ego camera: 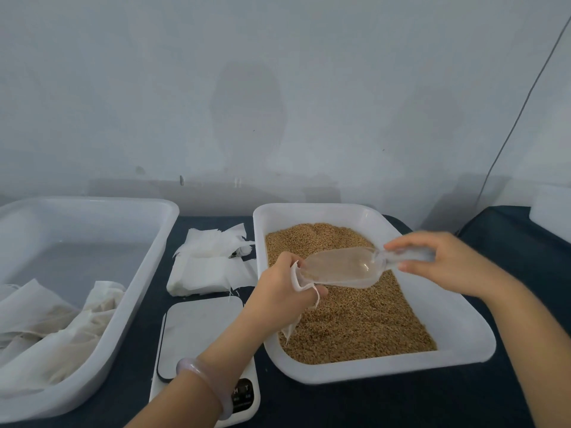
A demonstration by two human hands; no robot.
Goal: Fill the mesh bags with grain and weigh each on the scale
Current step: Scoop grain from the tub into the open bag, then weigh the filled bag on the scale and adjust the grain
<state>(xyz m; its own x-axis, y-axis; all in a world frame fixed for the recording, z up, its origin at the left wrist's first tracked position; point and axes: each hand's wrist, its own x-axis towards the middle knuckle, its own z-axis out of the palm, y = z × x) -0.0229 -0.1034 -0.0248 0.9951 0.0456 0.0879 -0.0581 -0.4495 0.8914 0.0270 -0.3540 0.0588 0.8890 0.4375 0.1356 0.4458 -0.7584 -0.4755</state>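
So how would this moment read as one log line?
step: filling | left hand grips mesh bag over grain tray | right hand holds clear scoop at bag mouth | scale: no bag seen

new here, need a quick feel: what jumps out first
The tray of golden grain at right draws the eye. Above it the right hand tips a clear scoop into a mesh bag gripped by the left hand. A white scale sits left of the tray.
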